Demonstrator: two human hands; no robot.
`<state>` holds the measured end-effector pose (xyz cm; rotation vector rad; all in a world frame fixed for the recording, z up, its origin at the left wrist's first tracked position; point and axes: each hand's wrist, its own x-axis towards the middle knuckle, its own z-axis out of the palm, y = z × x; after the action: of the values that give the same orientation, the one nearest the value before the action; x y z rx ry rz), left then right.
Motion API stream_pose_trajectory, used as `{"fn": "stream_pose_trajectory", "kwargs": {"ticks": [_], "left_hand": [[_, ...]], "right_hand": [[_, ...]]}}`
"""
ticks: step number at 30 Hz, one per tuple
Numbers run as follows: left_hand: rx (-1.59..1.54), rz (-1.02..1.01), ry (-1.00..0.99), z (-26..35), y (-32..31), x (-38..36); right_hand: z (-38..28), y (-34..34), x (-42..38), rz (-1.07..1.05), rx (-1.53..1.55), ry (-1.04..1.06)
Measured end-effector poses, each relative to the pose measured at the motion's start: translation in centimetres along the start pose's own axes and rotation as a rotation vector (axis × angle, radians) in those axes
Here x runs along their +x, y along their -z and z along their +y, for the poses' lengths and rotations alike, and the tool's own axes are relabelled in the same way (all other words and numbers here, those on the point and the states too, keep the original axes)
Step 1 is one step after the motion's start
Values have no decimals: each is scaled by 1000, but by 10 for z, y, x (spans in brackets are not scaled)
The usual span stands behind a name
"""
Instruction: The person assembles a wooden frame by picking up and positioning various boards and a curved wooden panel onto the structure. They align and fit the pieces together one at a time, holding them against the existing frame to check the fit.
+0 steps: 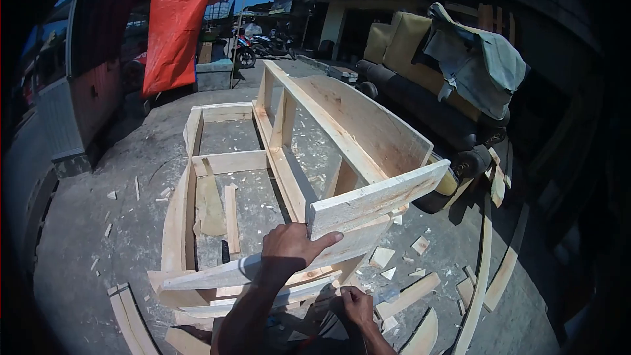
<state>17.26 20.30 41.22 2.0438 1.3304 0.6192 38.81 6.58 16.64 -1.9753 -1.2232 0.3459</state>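
A large frame of pale wood [230, 162] stands on the concrete, with a raised side of boards on the right. Across its near right end, a wide board [378, 192] lies on edge above a second one. My left hand [296, 248] rests at the left end of these boards, its thumb stretched along the wood and its fingers curled over the far side. Lower and to the right, close to my body, my right hand [357, 305] is closed with its fingers curled; what it holds, if anything, is hidden.
Offcuts [407, 294] and long strips [481, 269] lie on the ground at the right, with more strips [131, 319] at the lower left. An old sofa [420, 66] stands at the back right. A red tarp [177, 33] hangs at the back left, near parked motorbikes [266, 46].
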Motion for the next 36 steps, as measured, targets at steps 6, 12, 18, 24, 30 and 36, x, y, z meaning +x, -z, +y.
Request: {"fn": "stream_pose_trajectory", "kwargs": {"ticks": [6, 12, 18, 24, 30, 36], "left_hand": [[-83, -10, -133, -6, 0, -5], [-170, 63, -282, -15, 0, -7], [-246, 69, -346, -22, -4, -5], [-327, 80, -397, -27, -13, 0], [-322, 67, -400, -27, -15, 0], [-320, 44, -371, -26, -9, -2]], "right_hand": [[-210, 179, 103, 688, 48, 696], [-297, 216, 258, 590, -1004, 863], [-314, 200, 325, 376, -1361, 530], [-312, 214, 325, 407, -1367, 521], [-298, 244, 290, 423, -1415, 497], [-295, 255, 240, 468, -1367, 471]]}}
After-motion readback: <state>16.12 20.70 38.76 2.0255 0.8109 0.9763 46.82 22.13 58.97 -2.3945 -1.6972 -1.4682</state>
